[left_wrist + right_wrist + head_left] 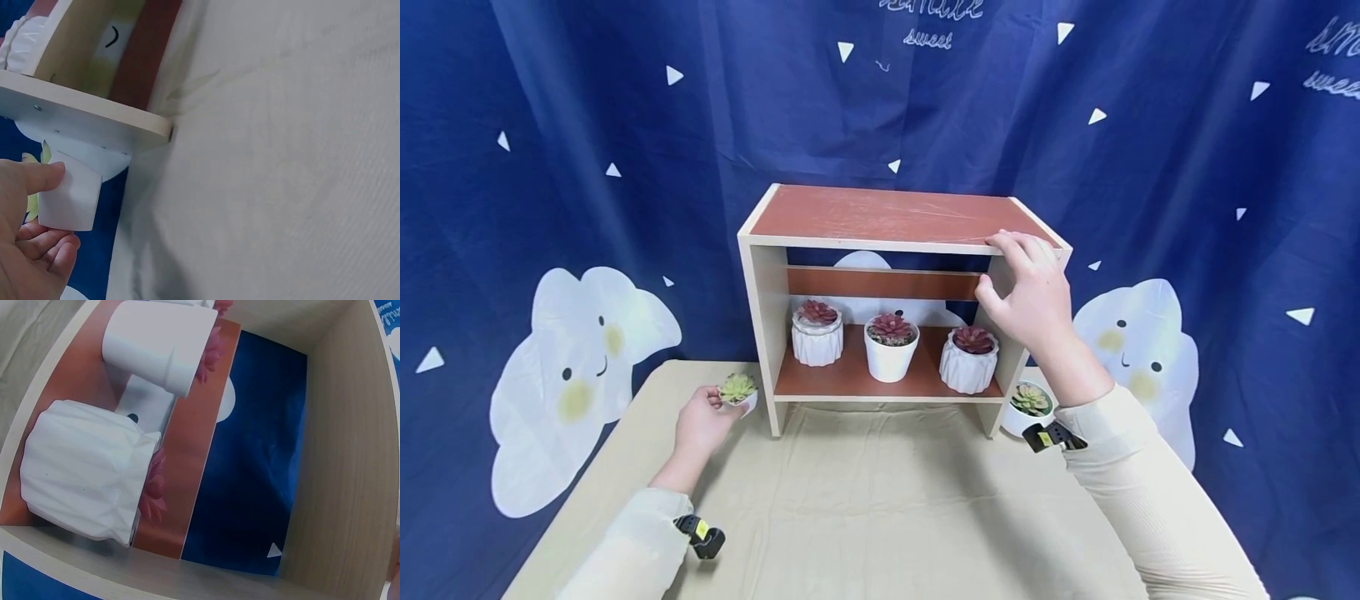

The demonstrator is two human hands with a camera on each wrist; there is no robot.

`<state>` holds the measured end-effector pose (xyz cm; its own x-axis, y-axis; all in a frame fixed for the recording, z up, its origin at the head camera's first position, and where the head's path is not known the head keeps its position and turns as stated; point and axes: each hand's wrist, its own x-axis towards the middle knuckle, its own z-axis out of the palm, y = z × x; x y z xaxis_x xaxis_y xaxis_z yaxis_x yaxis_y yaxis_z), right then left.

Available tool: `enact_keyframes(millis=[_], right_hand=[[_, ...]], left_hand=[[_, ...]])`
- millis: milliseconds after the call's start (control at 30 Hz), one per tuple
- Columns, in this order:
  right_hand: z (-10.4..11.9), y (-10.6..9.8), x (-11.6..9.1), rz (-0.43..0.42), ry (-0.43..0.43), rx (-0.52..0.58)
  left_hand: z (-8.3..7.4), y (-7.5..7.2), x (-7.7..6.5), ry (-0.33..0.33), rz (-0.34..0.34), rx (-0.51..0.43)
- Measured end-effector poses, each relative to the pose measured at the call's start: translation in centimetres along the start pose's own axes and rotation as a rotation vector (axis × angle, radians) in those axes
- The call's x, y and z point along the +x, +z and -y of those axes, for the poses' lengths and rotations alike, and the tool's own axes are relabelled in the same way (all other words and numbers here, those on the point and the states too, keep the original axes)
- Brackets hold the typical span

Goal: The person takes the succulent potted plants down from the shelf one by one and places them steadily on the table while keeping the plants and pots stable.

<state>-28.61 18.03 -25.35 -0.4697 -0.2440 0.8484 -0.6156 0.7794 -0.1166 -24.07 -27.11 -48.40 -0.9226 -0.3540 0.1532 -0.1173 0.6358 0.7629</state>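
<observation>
Pinching a small green succulent in a white pot (739, 392) between thumb and fingers, a person's left hand (703, 421) holds it just outside the left side of a wooden shelf unit (880, 215). The right hand (1033, 296), well apart, rests its fingers atop the right front corner, thumb spread away. The arranging looks nearly complete: three red succulents in white pots (890, 358) stand inside, a second green succulent (1030, 398) outside at right. Only the held pot appears left to settle; whether it touches the tablecloth (880, 517) is unclear.
</observation>
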Motion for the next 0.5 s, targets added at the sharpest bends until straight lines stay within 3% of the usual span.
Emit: enact_keyframes(millis=[500], right_hand=[[0.1, -0.1, -0.1, 0.004, 0.0, -0.002]], left_hand=[[1.8, 1.2, 0.0, -0.036, 0.026, -0.004]])
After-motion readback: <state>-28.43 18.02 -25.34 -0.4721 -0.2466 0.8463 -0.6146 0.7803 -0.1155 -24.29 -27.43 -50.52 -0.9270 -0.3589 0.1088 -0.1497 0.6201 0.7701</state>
